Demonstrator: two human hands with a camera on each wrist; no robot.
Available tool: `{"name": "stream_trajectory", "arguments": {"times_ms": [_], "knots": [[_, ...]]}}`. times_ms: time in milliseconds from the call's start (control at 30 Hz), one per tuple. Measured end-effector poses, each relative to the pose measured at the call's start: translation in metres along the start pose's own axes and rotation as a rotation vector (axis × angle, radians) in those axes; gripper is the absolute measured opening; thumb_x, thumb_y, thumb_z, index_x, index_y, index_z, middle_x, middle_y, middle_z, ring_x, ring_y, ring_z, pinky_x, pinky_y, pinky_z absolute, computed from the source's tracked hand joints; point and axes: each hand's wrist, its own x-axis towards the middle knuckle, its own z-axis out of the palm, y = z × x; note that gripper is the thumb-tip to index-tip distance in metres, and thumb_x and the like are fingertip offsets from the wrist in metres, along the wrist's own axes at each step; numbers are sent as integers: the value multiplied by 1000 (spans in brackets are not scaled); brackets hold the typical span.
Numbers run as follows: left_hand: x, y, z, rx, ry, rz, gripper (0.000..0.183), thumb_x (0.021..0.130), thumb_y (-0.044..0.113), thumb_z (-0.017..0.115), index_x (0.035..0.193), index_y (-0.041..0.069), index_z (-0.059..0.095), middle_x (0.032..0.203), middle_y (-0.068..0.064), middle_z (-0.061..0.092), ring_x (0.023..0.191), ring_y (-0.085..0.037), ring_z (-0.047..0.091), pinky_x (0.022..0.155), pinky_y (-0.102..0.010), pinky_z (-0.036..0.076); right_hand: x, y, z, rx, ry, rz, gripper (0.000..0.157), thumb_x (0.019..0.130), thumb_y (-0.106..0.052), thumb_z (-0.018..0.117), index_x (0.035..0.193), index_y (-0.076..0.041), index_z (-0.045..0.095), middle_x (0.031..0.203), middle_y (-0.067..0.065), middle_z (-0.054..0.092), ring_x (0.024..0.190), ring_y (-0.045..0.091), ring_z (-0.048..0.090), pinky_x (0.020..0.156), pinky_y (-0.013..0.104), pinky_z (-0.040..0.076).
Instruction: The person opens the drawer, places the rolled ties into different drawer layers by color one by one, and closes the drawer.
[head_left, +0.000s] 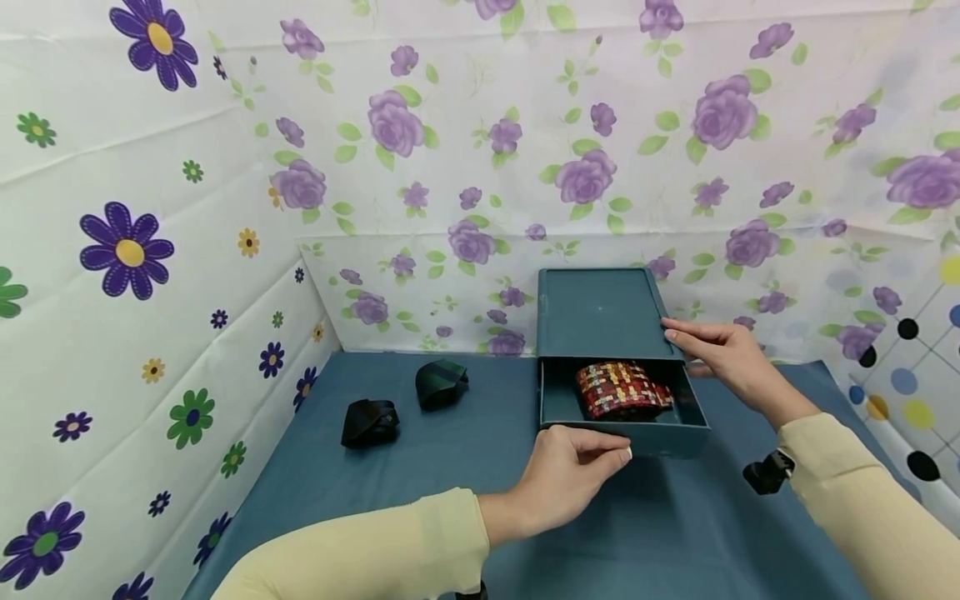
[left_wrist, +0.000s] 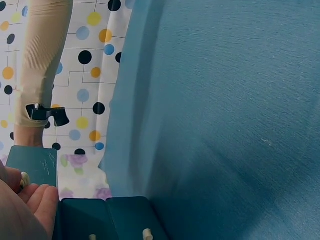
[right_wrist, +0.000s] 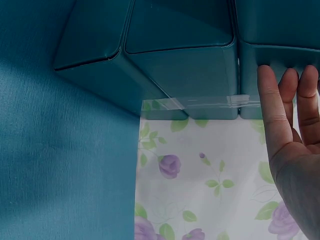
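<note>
A teal drawer unit [head_left: 597, 310] stands against the back wall with its top drawer [head_left: 667, 440] pulled out. Inside that drawer lies a rolled necktie [head_left: 617, 389] in a red, yellow and black woven pattern. My left hand [head_left: 566, 475] is at the drawer's front and pinches its small cream knob [left_wrist: 24, 180] between thumb and fingers. At the unit's upper right edge, my right hand [head_left: 723, 362] rests with straight fingers [right_wrist: 272, 102] against the side panel.
To the left on the teal cloth [head_left: 480, 475] lie a rolled black necktie [head_left: 371, 422] and a rolled dark green one [head_left: 441, 384]. Lower drawers with cream knobs [left_wrist: 147, 234] show in the left wrist view. A flowered sheet [head_left: 450, 167] hangs behind.
</note>
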Motion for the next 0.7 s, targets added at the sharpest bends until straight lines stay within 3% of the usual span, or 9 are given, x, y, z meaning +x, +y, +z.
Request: {"name": "stream_trajectory", "arguments": {"times_ms": [300, 700], "knots": [[2, -1, 0, 9, 1, -5, 21, 89, 33, 63, 107, 27, 71, 101, 15, 70, 85, 6, 65, 69, -16, 54, -2, 2, -1, 21, -11, -17, 49, 91, -49, 53, 136, -29, 50, 148, 4, 39, 106, -5, 54, 89, 49, 51], [6, -3, 0, 12, 11, -6, 20, 89, 32, 63, 106, 27, 72, 99, 15, 71, 84, 6, 66, 68, -16, 54, -1, 2, 0, 16, -2, -8, 49, 91, -50, 53, 135, -29, 51, 148, 4, 40, 106, -2, 54, 88, 46, 53]]}}
